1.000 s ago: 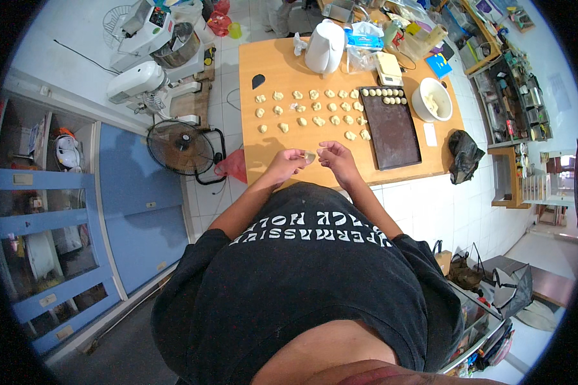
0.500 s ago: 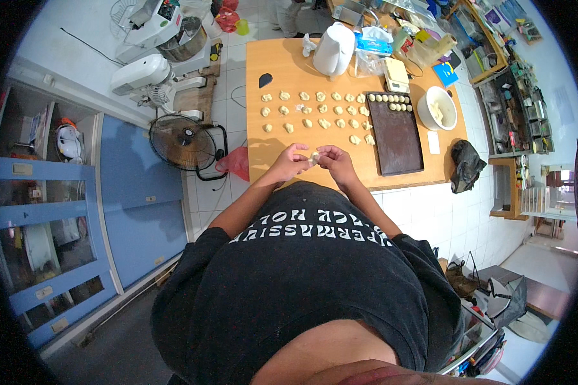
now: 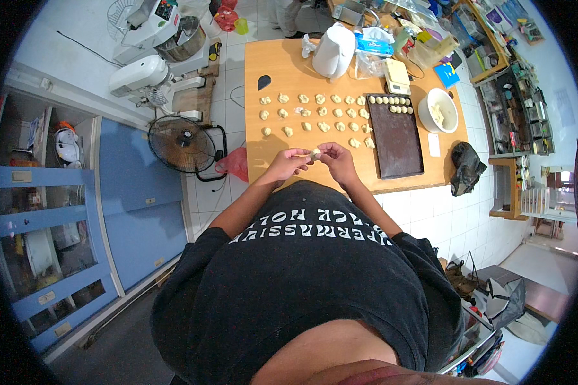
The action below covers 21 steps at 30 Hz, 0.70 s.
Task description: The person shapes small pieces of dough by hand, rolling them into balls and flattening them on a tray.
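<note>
Between my two hands, just over the table's near edge, is a small pale piece of dough [image 3: 315, 154]. The fingers of my left hand [image 3: 289, 163] pinch it from the left. From the other side, my right hand [image 3: 336, 160] presses it with thumb and fingertips. Beyond my hands, rough dough pieces [image 3: 307, 126] lie in rows on the wooden table [image 3: 266, 61]. To their right a dark baking tray [image 3: 397, 144] carries smooth round dough balls [image 3: 392, 101] along its far end.
A white bowl [image 3: 424, 110] with dough in it stands right of the tray. Farther back are a kitchen scale [image 3: 397, 72] and a white jug [image 3: 332, 52]. A dark scraper [image 3: 264, 81] lies far left. On the floor at left stands a fan [image 3: 183, 138].
My fingers have shifted slightly around the dough piece, with the left fingers now closer together. The pieces on the table and tray look the same.
</note>
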### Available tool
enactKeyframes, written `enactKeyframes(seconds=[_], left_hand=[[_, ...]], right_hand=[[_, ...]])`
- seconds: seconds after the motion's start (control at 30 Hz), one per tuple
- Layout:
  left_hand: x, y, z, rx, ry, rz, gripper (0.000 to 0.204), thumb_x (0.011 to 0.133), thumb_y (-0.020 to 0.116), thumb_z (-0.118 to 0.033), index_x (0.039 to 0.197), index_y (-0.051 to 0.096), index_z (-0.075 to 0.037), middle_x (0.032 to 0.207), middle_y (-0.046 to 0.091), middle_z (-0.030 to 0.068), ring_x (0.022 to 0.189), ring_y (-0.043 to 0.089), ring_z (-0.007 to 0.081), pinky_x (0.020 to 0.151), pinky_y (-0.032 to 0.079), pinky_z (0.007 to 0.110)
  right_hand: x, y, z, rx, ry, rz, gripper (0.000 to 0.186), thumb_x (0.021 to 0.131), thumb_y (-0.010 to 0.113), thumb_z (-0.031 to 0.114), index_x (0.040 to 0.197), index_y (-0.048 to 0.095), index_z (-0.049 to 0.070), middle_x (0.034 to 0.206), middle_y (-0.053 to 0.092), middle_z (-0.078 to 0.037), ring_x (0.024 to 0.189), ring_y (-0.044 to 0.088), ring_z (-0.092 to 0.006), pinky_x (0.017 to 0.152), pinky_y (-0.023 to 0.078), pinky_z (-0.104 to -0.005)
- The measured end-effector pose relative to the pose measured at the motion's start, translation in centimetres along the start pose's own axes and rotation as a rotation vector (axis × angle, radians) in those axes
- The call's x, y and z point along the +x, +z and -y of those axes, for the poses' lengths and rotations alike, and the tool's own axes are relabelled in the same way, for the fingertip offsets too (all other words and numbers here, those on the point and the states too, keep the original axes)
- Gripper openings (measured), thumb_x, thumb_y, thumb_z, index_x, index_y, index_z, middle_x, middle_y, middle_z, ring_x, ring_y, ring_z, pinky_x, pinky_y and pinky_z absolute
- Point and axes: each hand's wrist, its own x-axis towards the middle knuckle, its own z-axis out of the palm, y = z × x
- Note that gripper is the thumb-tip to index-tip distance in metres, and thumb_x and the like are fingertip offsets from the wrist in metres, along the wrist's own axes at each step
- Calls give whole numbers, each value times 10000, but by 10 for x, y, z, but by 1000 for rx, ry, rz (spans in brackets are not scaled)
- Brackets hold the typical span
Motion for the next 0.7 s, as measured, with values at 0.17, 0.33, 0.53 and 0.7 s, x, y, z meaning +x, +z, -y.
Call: enactKeyframes(seconds=[0.17,0.33,0.53,0.7], left_hand=[[2,-7,-1,-123,-48,-9,317,1003,654,-242,1274,642,-80,1088,732,45,866,635,97,710,473,249],[3,-14,-5,-290,-69,-33,296,1012,639,-268,1253,647,-97,1084,722,37,889,639,106,707,479,257],[11,-22,4,-287,-70,-47,266,1015,637,-324,1170,659,-109,1040,714,25,871,638,98,693,480,246],[10,-20,5,-324,-55,-81,236,1015,641,-346,1083,672,-122,952,699,2,835,631,88,673,477,233]], right_hand=[[9,2,-2,0,10,58,142,922,704,17,1060,673,1,965,714,-56,902,677,-135,811,541,-268],[23,7,-6,-22,-42,109,148,914,711,7,1055,669,-10,961,717,-65,897,686,-148,814,548,-274],[32,9,-2,-21,31,207,168,917,687,-46,1081,656,-30,1004,714,-75,924,686,-151,875,562,-290],[33,9,-2,14,35,214,158,915,679,-40,1072,655,-33,994,720,-92,917,693,-160,857,565,-295]])
